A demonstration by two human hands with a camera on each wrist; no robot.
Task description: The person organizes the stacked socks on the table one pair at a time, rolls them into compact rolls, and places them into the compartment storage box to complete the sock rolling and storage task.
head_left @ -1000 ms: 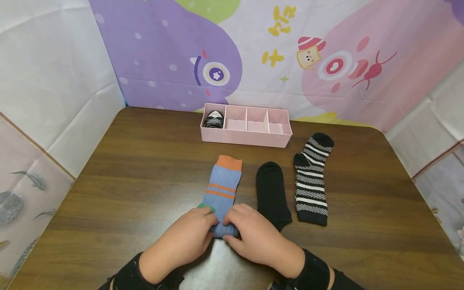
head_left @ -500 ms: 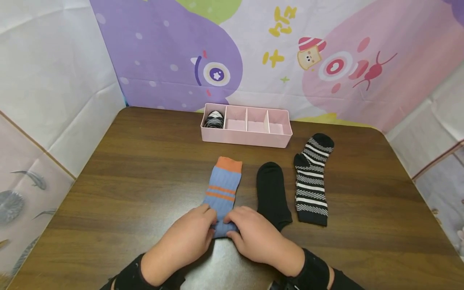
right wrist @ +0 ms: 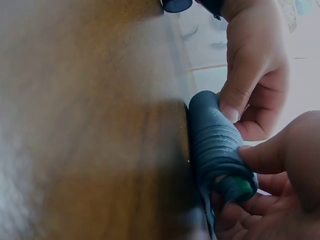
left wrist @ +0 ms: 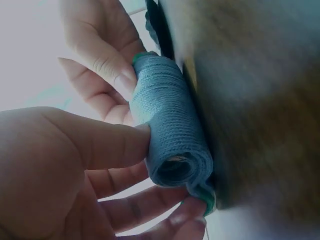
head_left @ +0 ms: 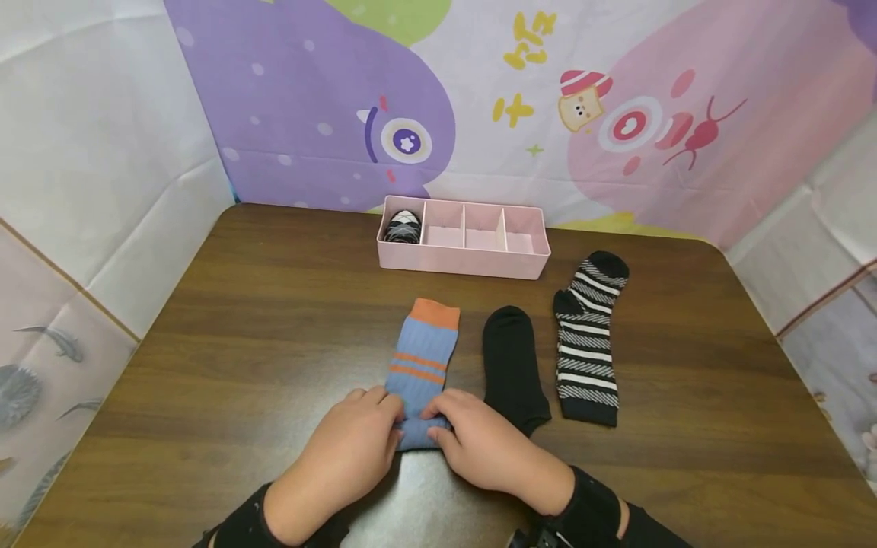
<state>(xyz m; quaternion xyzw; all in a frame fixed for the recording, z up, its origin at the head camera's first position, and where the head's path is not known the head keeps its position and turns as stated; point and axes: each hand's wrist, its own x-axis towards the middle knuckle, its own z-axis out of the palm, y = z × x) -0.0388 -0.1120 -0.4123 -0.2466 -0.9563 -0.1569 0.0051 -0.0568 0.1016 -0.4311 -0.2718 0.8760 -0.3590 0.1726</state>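
A blue sock (head_left: 418, 342) with an orange cuff and two orange stripes lies on the table, cuff pointing away from me. Its near end is wound into a roll (left wrist: 170, 110), whose spiral end and a bit of green show in the left wrist view. My left hand (head_left: 352, 445) grips the left end of this roll, thumb on the near side and fingers beyond. At the right end, my right hand (head_left: 483, 449) pinches it the same way. The right wrist view shows the roll (right wrist: 215, 140) with a green patch at its end.
Right of the blue sock lie a plain black sock (head_left: 514, 365) and a black-and-white striped sock (head_left: 591, 342). At the back of the table (head_left: 240, 327) stands a pink divided box (head_left: 462, 262); a rolled patterned sock (head_left: 403, 227) sits in its leftmost compartment.
The sock's near end has been rolled further away from me. The green patch by my left hand has gone from the head view. Both hands stay nearly in place; the orange cuff has slid slightly nearer.
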